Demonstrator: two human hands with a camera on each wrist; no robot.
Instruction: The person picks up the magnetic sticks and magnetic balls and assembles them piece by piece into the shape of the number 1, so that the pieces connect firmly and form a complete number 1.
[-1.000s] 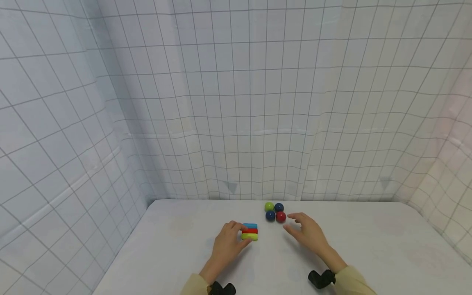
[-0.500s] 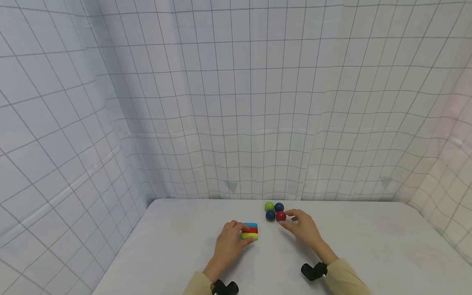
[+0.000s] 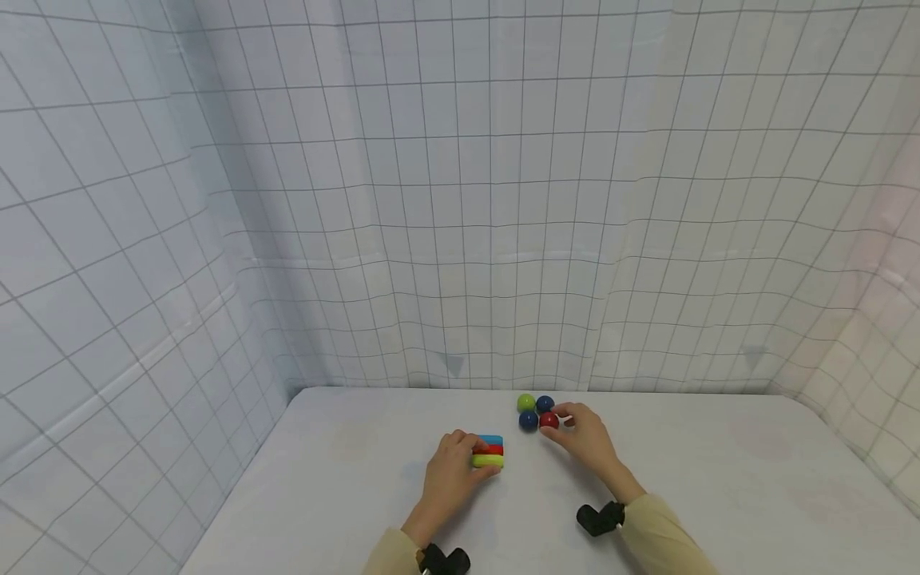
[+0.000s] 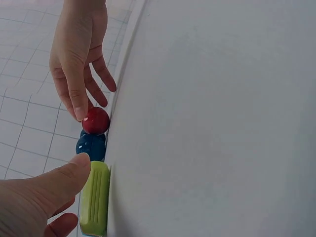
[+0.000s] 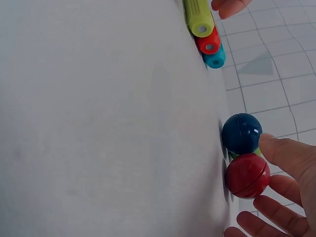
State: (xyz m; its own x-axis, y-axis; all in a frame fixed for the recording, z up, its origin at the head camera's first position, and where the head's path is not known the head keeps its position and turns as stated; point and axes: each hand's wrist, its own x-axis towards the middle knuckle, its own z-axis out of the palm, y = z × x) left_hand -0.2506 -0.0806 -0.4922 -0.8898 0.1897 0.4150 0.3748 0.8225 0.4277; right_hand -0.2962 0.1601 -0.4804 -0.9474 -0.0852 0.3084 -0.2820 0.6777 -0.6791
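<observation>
Three short ridged rods lie side by side on the table: a blue rod (image 3: 492, 439), a red rod (image 3: 493, 450) and a yellow-green rod (image 3: 489, 461). Metal discs show in their ends in the right wrist view. My left hand (image 3: 447, 479) is about the rods' left side, thumb near the yellow-green one, a small gap showing at its fingertips. Spread round the red ball (image 5: 248, 176) are the thumb and fingers of my right hand (image 3: 588, 441); a firm hold cannot be made out. Against it sit dark blue balls (image 3: 528, 420) and a green ball (image 3: 526, 402).
The white table (image 3: 345, 479) carries the rods and balls near its middle. A gridded white curtain (image 3: 460, 239) hangs behind its far edge and along both sides. A black wrist camera (image 3: 600, 519) sits on the right wrist, another (image 3: 446, 561) on the left.
My right hand has moved left and slightly away from me, bringing its thumb and fingers round the red ball. The left hand has shifted barely; the rods and balls stay put.
</observation>
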